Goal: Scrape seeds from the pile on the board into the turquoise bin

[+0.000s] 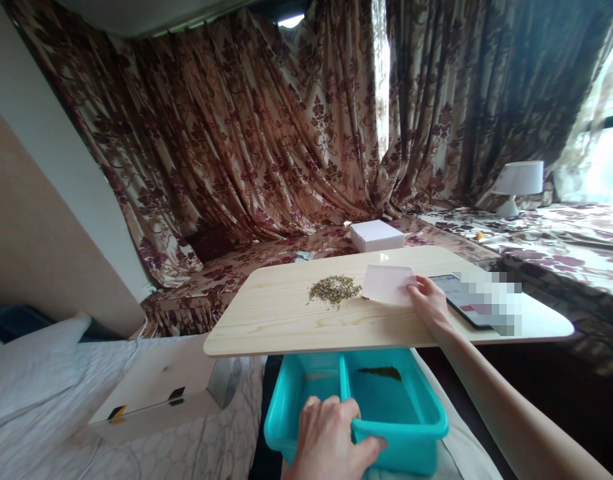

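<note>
My right hand (429,300): closed on white card (386,283), beside seed pile (335,289) on wooden table (271,327). My left hand (333,437): gripping the near rim of turquoise bin (396,450).

Room in a home, bed (31,373) with pale quilted cover and pillow (41,367), floral curtains (246,133) across the wall, matching fabric-covered ledge, small white lamp (521,179) near a bright window (606,163)
</note>
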Available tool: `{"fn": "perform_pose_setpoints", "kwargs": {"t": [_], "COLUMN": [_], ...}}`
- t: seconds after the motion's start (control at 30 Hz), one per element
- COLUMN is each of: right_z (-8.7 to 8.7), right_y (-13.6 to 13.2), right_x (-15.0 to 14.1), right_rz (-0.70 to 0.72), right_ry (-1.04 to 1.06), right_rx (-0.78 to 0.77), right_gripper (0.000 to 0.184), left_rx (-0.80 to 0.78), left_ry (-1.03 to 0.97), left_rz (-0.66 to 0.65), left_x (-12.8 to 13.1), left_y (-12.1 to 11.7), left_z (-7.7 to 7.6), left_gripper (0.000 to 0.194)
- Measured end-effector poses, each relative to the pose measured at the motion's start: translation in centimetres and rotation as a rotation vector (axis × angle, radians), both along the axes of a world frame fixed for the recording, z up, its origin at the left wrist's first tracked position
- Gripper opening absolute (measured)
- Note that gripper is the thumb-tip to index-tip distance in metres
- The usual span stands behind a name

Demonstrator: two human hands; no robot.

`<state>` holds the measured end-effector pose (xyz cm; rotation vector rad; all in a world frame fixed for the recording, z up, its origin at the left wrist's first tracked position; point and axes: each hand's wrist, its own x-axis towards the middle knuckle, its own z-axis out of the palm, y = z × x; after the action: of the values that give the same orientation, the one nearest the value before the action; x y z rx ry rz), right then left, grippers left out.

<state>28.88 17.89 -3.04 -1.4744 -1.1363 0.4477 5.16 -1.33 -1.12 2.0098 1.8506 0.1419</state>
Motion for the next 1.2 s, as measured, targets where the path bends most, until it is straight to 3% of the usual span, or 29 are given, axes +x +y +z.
{"fn": "perform_pose_setpoints", "kwargs": {"t": [0.2,0.53,1.2], "right_z": [0.7,0.2,0.1], "right_y": [-0.7,-0.5,-0.2], "right_x": [-0.2,0.1,0.4], "right_rz": [-0.059,-0.123,-0.070], "right_ry": [0.016,-0.051,-0.024], "right_rx": [0.015,0.019,0.018], "right_gripper": [0.045,0.044,0.043], "left_rx": [0.054,-0.029,-0.049], "left_ry": [-0.030,0.020,0.048], "left_rz": [-0.021,-0.003,0.018], "left_x": [-0.3,0.2,-0.6], "left_y": [-0.2,0.1,1.3], "left_z": [-0.5,0.3,0.9], "left_gripper": [0.030,0.030,0.027]}}
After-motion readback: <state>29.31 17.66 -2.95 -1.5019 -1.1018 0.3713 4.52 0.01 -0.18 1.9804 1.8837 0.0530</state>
